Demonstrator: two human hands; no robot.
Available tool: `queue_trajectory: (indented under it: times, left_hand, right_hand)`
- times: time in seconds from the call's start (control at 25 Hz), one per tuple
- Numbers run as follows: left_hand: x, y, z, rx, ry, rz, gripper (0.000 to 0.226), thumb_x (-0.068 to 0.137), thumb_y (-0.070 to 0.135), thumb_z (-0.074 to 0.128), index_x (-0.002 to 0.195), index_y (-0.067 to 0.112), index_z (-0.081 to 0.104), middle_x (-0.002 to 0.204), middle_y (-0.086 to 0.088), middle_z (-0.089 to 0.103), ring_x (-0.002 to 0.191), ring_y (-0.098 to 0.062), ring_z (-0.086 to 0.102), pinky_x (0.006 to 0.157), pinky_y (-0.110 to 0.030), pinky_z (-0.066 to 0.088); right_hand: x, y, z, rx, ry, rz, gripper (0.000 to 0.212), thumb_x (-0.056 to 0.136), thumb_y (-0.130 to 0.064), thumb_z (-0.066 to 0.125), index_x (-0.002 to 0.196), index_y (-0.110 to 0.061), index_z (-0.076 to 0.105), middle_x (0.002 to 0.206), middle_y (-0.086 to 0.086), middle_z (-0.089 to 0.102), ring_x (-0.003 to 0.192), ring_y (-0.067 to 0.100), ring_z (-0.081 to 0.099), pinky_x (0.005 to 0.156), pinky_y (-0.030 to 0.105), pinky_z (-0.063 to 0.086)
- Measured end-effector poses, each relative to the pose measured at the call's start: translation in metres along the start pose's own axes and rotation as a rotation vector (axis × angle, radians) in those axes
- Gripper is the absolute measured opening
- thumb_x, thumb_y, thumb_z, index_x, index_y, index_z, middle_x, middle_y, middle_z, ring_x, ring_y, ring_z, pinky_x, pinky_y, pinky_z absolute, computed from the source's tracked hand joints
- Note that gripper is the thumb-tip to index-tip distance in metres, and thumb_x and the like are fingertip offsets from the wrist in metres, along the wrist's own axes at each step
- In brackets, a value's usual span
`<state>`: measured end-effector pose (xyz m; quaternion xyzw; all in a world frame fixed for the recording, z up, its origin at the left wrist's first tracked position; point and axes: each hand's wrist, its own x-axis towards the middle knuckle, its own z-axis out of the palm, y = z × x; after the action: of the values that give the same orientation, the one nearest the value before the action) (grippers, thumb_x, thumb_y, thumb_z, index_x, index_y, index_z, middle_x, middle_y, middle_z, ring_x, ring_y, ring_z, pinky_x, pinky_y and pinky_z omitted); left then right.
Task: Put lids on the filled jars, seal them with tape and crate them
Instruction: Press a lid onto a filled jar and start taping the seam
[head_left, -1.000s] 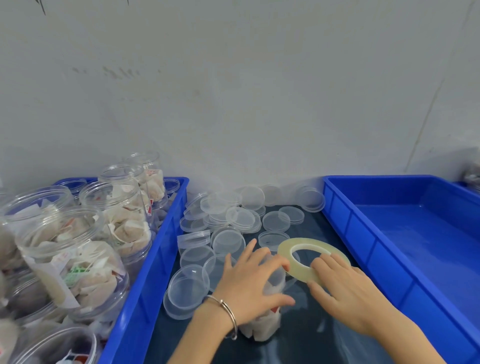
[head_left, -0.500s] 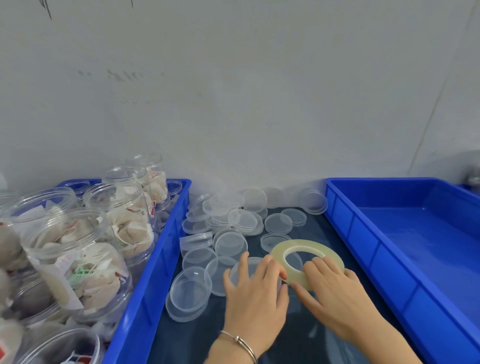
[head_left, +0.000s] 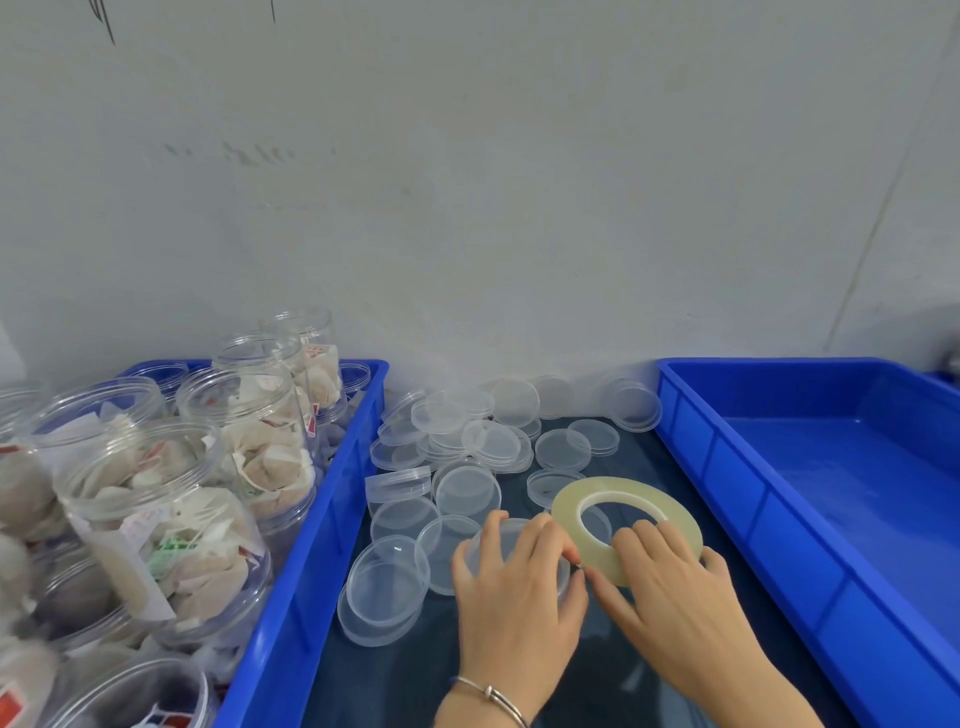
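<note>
left hand slid up over the lidded jar, fingers curled gripping its lid. right hand at 3 o'clock, fingers curled holding the tape roll.

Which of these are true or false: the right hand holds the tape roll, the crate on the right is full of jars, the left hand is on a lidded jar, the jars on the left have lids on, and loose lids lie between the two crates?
1. The right hand holds the tape roll. True.
2. The blue crate on the right is full of jars. False: no jars show in it.
3. The left hand covers a lidded jar. True.
4. The filled jars on the left have lids on. False: their mouths are open.
5. Loose clear lids lie between the two crates. True.
</note>
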<state>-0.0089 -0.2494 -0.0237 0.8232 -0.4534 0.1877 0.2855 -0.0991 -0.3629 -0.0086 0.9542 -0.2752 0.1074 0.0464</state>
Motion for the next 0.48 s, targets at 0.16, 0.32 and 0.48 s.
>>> queue_trajectory:
  times: [0.16,0.32,0.48]
  left_hand:
    - [0.005,-0.002,0.009,-0.027,0.036,-0.012,0.023,0.068,0.032,0.073,0.078,0.034,0.052,0.09,0.026,0.06,0.106,-0.02,0.061,0.08,-0.045,0.05]
    - [0.019,-0.005,0.018,-0.068,0.012,-0.026,0.009,0.078,0.03,0.058,0.083,0.032,0.05,0.097,0.022,0.059,0.112,-0.022,0.052,0.089,-0.046,0.04]
    - [0.034,-0.008,0.022,-0.083,-0.039,-0.002,0.005,0.081,0.031,0.051,0.085,0.03,0.049,0.097,0.017,0.058,0.112,-0.02,0.047,0.091,-0.044,0.035]
  right_hand:
    - [-0.003,-0.006,0.002,0.042,0.007,0.068,0.038,0.093,-0.063,0.014,0.091,-0.032,0.036,0.094,-0.015,0.037,0.095,0.004,0.034,0.087,0.029,0.032]
    - [-0.006,-0.014,-0.003,-0.016,0.022,0.175,0.037,0.094,-0.062,0.012,0.091,-0.034,0.035,0.094,-0.012,0.038,0.097,0.005,0.034,0.085,0.034,0.031]
    - [-0.01,-0.023,-0.009,-0.068,0.013,0.302,0.037,0.094,-0.061,0.012,0.092,-0.033,0.036,0.094,-0.013,0.039,0.098,0.006,0.035,0.086,0.037,0.037]
